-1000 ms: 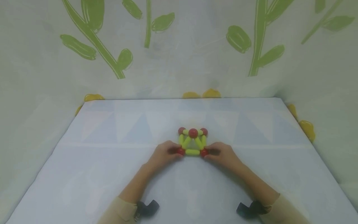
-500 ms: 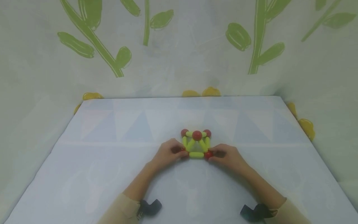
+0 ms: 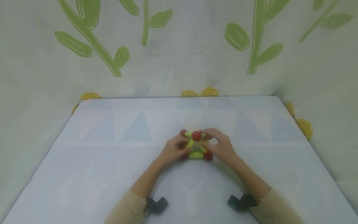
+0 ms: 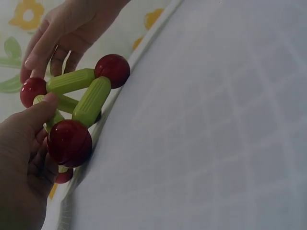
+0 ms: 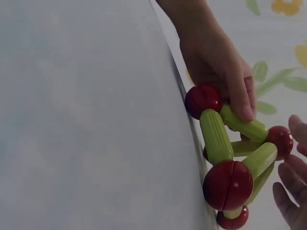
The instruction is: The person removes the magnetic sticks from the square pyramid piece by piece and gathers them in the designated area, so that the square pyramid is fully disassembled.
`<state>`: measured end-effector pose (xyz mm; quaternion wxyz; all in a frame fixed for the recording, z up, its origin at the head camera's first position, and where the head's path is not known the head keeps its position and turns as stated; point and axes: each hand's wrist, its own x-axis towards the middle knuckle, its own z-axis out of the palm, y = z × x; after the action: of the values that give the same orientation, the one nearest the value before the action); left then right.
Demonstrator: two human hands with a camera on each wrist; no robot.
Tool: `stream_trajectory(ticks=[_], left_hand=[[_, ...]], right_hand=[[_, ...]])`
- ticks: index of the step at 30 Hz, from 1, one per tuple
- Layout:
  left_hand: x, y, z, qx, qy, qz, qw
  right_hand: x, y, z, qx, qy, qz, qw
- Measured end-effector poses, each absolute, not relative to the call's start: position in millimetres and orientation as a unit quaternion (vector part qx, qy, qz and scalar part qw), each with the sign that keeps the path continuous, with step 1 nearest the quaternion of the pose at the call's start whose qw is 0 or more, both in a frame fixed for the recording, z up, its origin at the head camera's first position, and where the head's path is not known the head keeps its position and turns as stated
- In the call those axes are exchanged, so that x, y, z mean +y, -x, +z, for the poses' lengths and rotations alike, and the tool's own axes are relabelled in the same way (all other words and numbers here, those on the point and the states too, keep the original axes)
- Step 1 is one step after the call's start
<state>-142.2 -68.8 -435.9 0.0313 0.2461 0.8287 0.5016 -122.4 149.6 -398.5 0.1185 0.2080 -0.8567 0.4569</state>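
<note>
A small pyramid-like frame of green rods point(image 3: 195, 155) and red balls point(image 3: 196, 136), like a magnetic building toy, stands at the table's middle. My left hand point(image 3: 174, 149) pinches one of its slanting rods, thumb along the green, as the right wrist view shows close up. Around the top ball point(image 5: 279, 142), the fingers of my right hand point(image 5: 295, 179) are spread loosely, right at its surface. From the head, that right hand point(image 3: 221, 143) overlaps the frame's right side and hides its back right ball. My left hand point(image 4: 24, 143) partly covers the near left ball.
The pale table point(image 3: 112, 177) has faint blue triangles near its far edge. Behind it rises a light wall point(image 3: 179, 62) with green leaf prints and yellow flowers. Dark wrist cameras point(image 3: 157, 205) sit at both cuffs.
Both hands have left the near bottom balls and moved up the frame. My left hand now pinches a slanting rod; my right fingers have loosened near the top. The frame first slid slightly right.
</note>
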Motion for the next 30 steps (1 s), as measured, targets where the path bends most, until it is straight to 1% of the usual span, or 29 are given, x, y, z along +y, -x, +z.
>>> stream_trajectory(ticks=[2,8,11,16,19,26,28,30], left_hand=[[-68.2,142.3,-436.4,0.824,-0.252,0.507,0.033],[-69.2,140.4,-438.2,0.818,-0.245,0.518,0.054],[-70.1,139.0,-437.5,0.816,-0.241,0.522,0.060],[-71.8,138.5,-436.3,0.801,-0.253,0.540,0.060],[-74.1,138.7,-437.0,0.787,-0.256,0.556,0.073],[-81.6,139.5,-440.1,0.745,-0.310,0.586,0.067],[-81.6,139.8,-440.4,0.743,-0.309,0.590,0.068],[-81.1,141.0,-441.8,0.746,-0.299,0.593,0.053]], right_hand=[[144.6,126.7,-396.0,-0.858,-0.211,0.455,0.109],[136.7,132.0,-394.3,-0.872,-0.199,0.444,0.053],[136.4,133.1,-394.8,-0.873,-0.204,0.441,0.047],[140.1,137.3,-394.6,-0.875,-0.222,0.425,0.061],[143.7,140.2,-394.1,-0.879,-0.216,0.422,0.056],[147.9,143.7,-391.6,-0.879,-0.204,0.431,0.024],[149.0,143.4,-390.5,-0.878,-0.202,0.434,0.010],[150.1,143.1,-390.7,-0.874,-0.211,0.438,0.002]])
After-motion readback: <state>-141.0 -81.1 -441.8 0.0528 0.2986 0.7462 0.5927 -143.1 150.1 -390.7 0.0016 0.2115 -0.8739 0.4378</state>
